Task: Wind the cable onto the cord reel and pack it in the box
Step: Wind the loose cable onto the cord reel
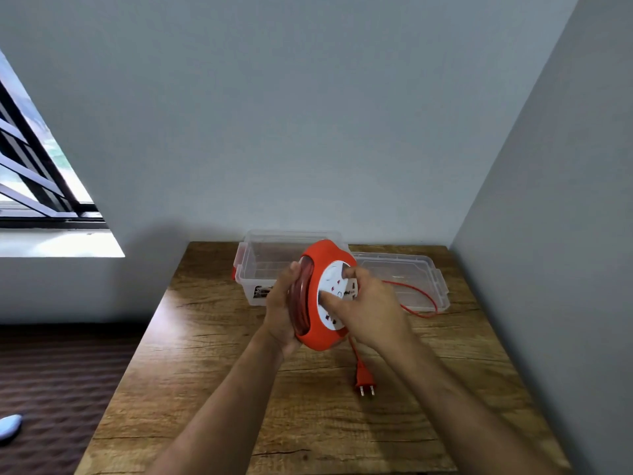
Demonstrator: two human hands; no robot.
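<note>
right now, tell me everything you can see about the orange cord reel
The cord reel is a round, orange plastic drum with a white face carrying sockets and small red marks. It is held above the wooden table, tilted on edge, in front of the clear box. Coils of orange cable show in its side groove. The left hand cups its rim; the right hand presses fingers on the white face. Loose cable trails right over the table, and the plug lies below it.

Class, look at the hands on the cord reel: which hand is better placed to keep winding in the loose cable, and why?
The right hand: its fingers already rest on the white face of the cord reel, where turning happens. The left hand cradles the reel's back, steadying it. Loose cable and the plug lie on the right.
</note>
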